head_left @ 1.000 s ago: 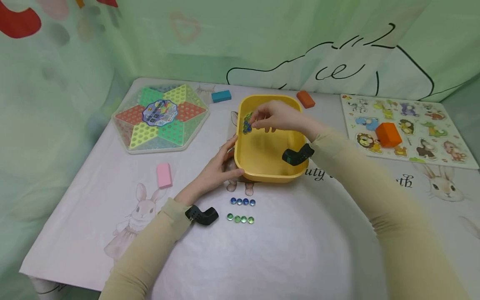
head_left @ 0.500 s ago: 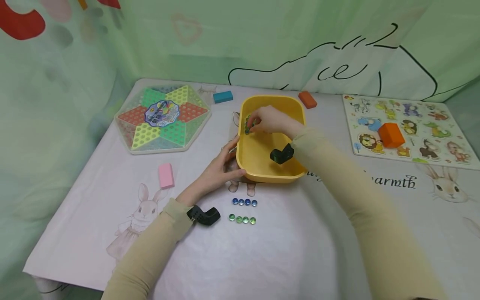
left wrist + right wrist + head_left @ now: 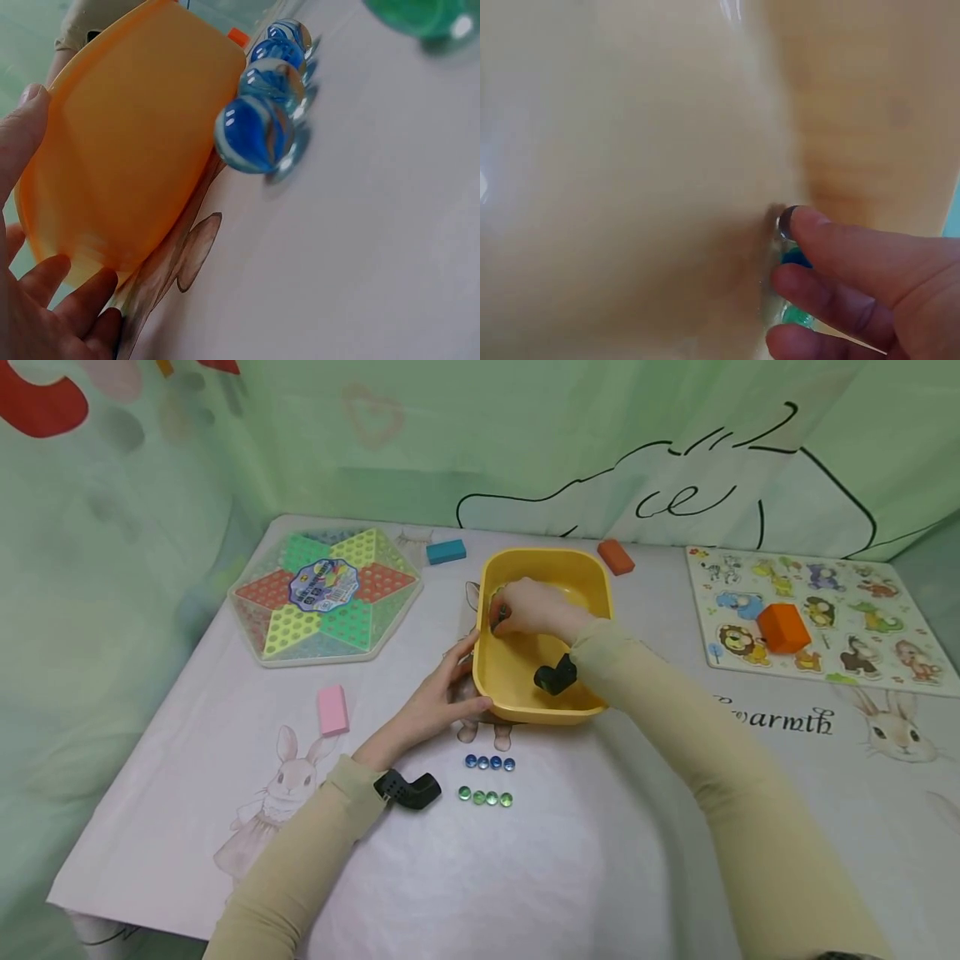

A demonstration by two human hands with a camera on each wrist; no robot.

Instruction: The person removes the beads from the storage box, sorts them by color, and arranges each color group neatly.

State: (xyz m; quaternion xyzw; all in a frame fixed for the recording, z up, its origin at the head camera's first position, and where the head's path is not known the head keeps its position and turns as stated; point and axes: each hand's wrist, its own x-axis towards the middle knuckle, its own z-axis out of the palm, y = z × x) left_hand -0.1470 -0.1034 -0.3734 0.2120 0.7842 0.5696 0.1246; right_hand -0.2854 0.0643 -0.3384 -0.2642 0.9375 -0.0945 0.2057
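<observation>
A yellow plastic basin (image 3: 551, 717) stands at the middle of the table. My left hand (image 3: 423, 706) grips its near left corner, the thumb at the near rim and the fingers along the left wall. Inside the basin, my right hand (image 3: 531, 608) reaches to the left wall, with its fingers curled about glass marbles. Seen by the right wrist camera, a blue marble (image 3: 796, 259) sits between thumb and forefinger, and a green marble (image 3: 798, 316) lies behind the fingers. On the cloth nearer me are a row of blue marbles (image 3: 483, 762) and a row of green marbles (image 3: 479, 797).
A hexagonal Chinese checkers board (image 3: 352, 627) lies at the left, with a pink block (image 3: 332, 711) in front. A blue block (image 3: 446, 552) and a red-orange block (image 3: 616, 557) lie behind the basin. An animal puzzle board (image 3: 855, 610) with an orange block (image 3: 783, 628) is at the right.
My right hand has moved down and slightly left inside the basin, now covering most of the marbles there. My left hand keeps its place on the basin. Both marble rows stay put.
</observation>
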